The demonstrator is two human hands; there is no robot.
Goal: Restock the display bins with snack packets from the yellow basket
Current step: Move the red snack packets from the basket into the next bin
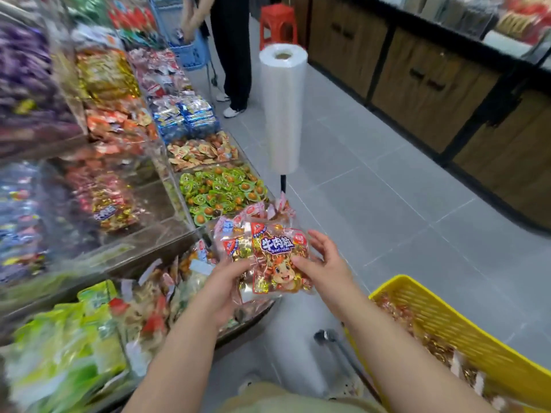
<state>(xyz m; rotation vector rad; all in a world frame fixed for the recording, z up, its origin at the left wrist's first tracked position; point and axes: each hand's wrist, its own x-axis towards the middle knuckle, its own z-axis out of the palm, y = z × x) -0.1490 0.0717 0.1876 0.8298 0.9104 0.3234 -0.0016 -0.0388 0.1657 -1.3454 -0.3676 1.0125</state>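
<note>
Nearest me, the yellow basket [447,317] sits at lower right with wrapped snacks lying inside. Just ahead, my left hand [226,287] grips a stack of snack packets [274,257] from the lower left, fingers [238,268] curled round its edge. My right hand [325,263] holds the same stack at its right side, thumb pressed on the front and the other fingers partly spread behind. The stack is held above the near display bin [247,323]. Beyond are green packets [220,189], a bag roll [283,108], a standing person [232,55] and a red stool [277,22].
</note>
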